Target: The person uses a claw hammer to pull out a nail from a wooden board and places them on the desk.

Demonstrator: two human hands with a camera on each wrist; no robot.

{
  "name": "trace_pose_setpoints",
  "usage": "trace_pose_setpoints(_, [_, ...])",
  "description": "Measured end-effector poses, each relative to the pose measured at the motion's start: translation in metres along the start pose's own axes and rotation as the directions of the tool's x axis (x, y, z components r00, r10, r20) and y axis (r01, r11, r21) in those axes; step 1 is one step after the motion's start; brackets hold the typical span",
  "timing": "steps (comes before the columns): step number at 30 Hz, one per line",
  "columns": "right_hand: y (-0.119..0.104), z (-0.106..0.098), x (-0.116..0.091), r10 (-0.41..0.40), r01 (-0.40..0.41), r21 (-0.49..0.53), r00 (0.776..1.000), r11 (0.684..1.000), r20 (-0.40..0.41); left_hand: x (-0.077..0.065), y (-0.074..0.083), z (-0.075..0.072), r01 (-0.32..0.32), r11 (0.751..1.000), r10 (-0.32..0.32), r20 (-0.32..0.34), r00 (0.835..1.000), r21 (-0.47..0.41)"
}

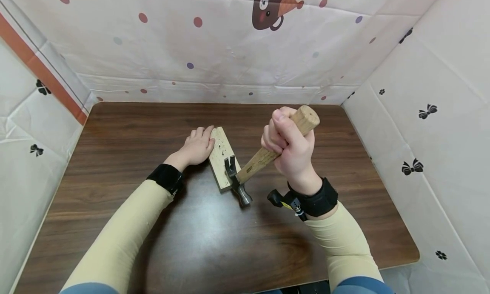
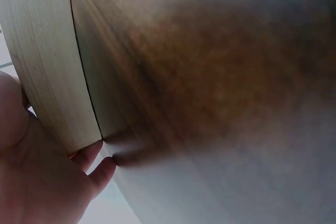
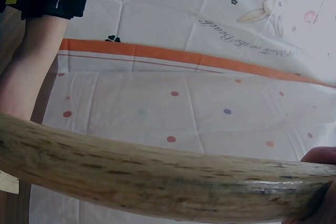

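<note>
A pale wooden block lies on the table, with several small dark marks or nails on its upper face. My left hand holds its far end from the left, thumb along the side. In the left wrist view, fingertips wrap that end of the block. My right hand grips a claw hammer near the butt of its wooden handle. The steel hammer head overlaps the near end of the block, claw pointing away from me. The handle crosses the right wrist view.
The brown wood-grain table fills the space under both arms. White printed sheets hang behind it and on both sides. Each wrist wears a black strap, and a small camera juts from the right one.
</note>
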State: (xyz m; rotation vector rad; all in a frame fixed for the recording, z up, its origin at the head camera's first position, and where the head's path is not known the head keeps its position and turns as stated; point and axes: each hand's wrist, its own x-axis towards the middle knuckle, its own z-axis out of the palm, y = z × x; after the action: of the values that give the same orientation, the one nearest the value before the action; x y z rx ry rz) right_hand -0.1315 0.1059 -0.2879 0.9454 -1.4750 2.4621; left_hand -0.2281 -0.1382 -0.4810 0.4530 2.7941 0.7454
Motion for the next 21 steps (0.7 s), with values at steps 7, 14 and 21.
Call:
trace_pose_setpoints(7, [-0.002,0.002,0.002,0.002,-0.001,-0.012,1.0,1.0,0.016,-0.002,-0.003,-0.009,-0.038,0.989,0.032,-0.046,0.998,-0.144])
trace_pose_setpoints(14, [-0.013,0.003,0.006,-0.004,0.004,0.025,1.0,1.0,0.012,-0.024,0.003,-0.024,-0.233,0.95,0.172,-0.275,0.946,-0.207])
trace_pose_setpoints(21, [-0.023,0.002,0.007,-0.021,0.02,0.047,1.0,0.999,0.012,-0.06,0.019,-0.023,-0.444,0.884,0.362,-0.386,0.849,-0.147])
